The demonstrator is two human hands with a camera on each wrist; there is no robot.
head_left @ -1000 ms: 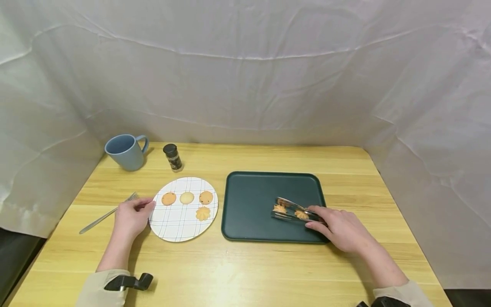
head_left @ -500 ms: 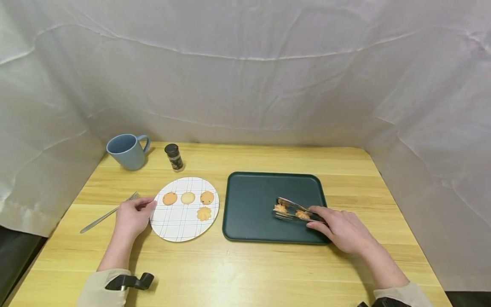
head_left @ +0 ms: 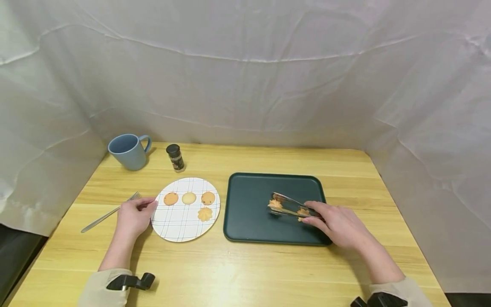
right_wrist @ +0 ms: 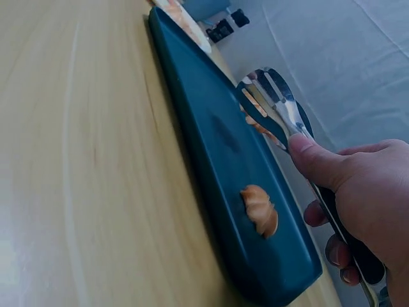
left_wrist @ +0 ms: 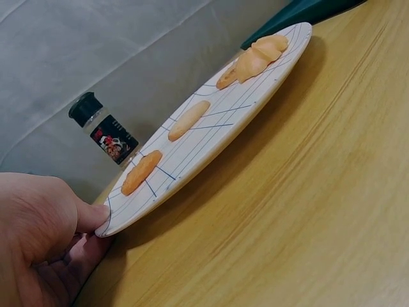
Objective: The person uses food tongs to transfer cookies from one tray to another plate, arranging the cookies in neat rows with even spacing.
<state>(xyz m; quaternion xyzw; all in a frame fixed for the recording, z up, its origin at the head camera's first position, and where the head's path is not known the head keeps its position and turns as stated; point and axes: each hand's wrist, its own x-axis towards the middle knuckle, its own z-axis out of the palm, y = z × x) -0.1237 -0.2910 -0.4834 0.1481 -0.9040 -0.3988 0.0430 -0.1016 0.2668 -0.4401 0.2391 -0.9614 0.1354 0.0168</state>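
Pinching the left rim of a white plate (head_left: 172, 221) with a blue grid pattern is my left hand (head_left: 132, 217); the left wrist view shows the thumb (left_wrist: 92, 216) over the plate's edge. Several cookies lie on it: round ones such as the pale cookie (head_left: 189, 198), and a flower-shaped cookie (head_left: 205, 214). My right hand (head_left: 341, 224) grips metal tongs (right_wrist: 287, 115). Between the tong tips is a flower-shaped cookie (head_left: 274, 204), raised over the dark green tray (head_left: 249, 213), with a shadow below it. Another flower-shaped cookie (right_wrist: 260, 210) lies on the tray, partly behind the tongs in the head view.
A fork (head_left: 103, 218) lies left of the plate, partly behind the left hand. At the back left stand a blue mug (head_left: 132, 154) and a spice jar (head_left: 176, 158) with a black lid. Pale cloth (head_left: 245, 94) encloses the wooden table (head_left: 230, 273) at the back and sides.
The tongs have closed on the left cookie and lifted it a little off the tray, shifting slightly left and up. The left hand stays at the plate.
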